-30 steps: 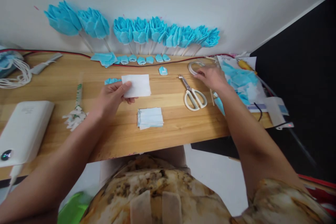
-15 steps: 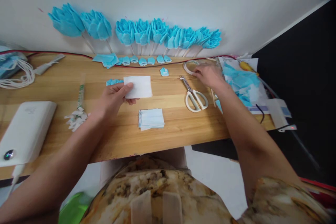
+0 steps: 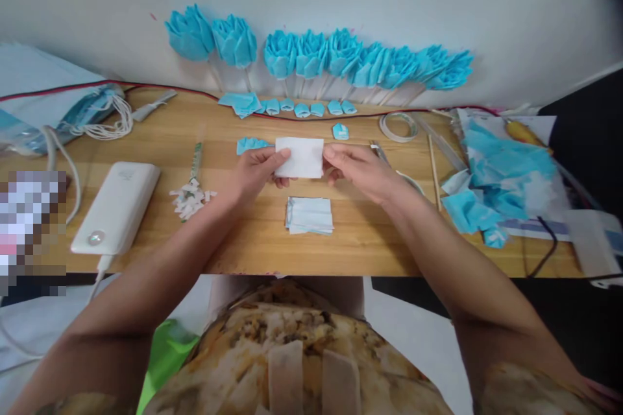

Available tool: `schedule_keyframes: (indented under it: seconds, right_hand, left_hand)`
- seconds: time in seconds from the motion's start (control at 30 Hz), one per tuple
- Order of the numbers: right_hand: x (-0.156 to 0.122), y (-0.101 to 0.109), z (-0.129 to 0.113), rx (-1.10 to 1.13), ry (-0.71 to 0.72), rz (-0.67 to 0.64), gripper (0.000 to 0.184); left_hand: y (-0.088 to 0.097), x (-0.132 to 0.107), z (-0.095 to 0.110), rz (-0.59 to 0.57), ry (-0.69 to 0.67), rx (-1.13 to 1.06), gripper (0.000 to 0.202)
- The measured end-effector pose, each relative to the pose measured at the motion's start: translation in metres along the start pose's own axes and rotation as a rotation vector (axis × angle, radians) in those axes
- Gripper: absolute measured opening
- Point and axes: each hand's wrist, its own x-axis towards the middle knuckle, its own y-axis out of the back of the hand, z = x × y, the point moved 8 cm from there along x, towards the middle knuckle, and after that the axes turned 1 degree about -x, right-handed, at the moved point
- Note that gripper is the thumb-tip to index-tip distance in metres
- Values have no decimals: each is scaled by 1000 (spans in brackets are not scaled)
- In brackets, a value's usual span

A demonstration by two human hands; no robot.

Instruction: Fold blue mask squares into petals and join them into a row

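Observation:
A small white rectangular sheet (image 3: 300, 157) is held just above the wooden desk (image 3: 243, 240), pinched at both ends. My left hand (image 3: 256, 172) grips its left edge with thumb on top. My right hand (image 3: 360, 172) pinches its right edge. Below the sheet lies a small stack of pale blue and white sheets (image 3: 310, 214). Partly hidden behind my right hand are scissors (image 3: 389, 165). A folded blue piece (image 3: 252, 144) lies just left of the held sheet.
Blue paper flowers on sticks (image 3: 316, 55) lean on the wall, small folded blue petals (image 3: 304, 108) below them. A tape roll (image 3: 398, 126), a wooden stick (image 3: 434, 162) and blue scraps (image 3: 501, 172) lie right. A white power bank (image 3: 117, 206), white snippets (image 3: 189, 198) and cables (image 3: 104, 123) lie left.
My right hand left the tape roll and came left to pinch the white sheet's right edge. The view shifted, so the desk's contents now sit further right in the picture.

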Motion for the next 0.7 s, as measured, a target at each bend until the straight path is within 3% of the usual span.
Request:
schedule_keyframes:
  seconds: [0.13, 0.27, 0.4, 0.47, 0.6, 0.7]
  right_hand:
    - [10, 1, 3, 29, 46, 165, 38]
    - [1, 5, -6, -218, 179, 324, 22]
    - [-19, -1, -30, -569, 410, 385, 16]
    - [-28, -6, -43, -666, 571, 379, 17]
    - [-41, -11, -57, -759, 845, 361, 22]
    - [-42, -8, -57, -803, 862, 399, 22]
  left_hand:
    - [-2, 1, -2, -17, 20, 42, 45]
    - [-2, 5, -6, -15, 22, 45, 39]
    - [4, 7, -5, 49, -25, 76, 68]
    - [4, 8, -5, 40, -33, 92, 73]
    - [1, 9, -5, -6, -72, 89, 47]
    - [2, 8, -4, 25, -95, 47, 32]
